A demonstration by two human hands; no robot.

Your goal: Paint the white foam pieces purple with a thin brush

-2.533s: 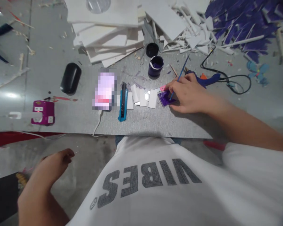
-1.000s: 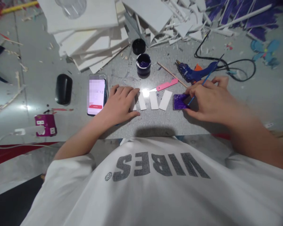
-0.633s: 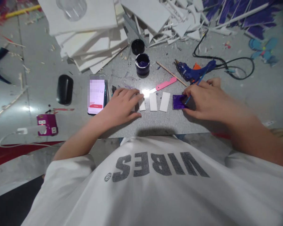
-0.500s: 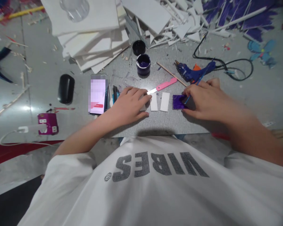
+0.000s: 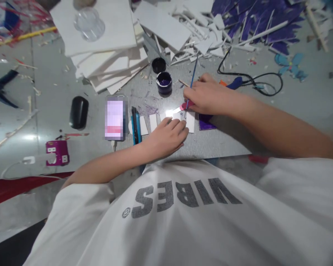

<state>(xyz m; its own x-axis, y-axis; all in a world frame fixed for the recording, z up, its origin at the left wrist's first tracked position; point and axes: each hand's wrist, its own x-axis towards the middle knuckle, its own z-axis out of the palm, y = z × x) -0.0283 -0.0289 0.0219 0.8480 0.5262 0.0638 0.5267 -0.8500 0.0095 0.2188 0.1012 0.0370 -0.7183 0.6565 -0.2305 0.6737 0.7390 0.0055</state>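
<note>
My right hand [image 5: 202,95] is closed on a thin blue paintbrush [image 5: 194,72], whose upper end points away from me. It also covers most of the handle of a pink knife [image 5: 186,106]; whether the fingers grip that handle, I cannot tell. My left hand [image 5: 168,136] lies palm down with its fingers a little apart, over part of a row of small white rectangles [image 5: 191,123]. At the row's right end sits a purple-painted rectangle [image 5: 207,122], partly under my right forearm. Beyond the hands stands a paint jar [image 5: 164,88] with purple paint inside.
Left of the rectangles lie a teal box cutter [image 5: 136,127], a phone [image 5: 115,118] and a black mouse [image 5: 79,112]. White boards [image 5: 100,38] and purple scraps [image 5: 255,22] pile up at the back. A glue gun [image 5: 235,83] is mostly hidden behind my right arm, its black cord [image 5: 280,87] looping right.
My right hand has left the purple rectangle and moved left and away from me, to the pink knife, brush still held. My left hand has shifted right along the white rectangles.
</note>
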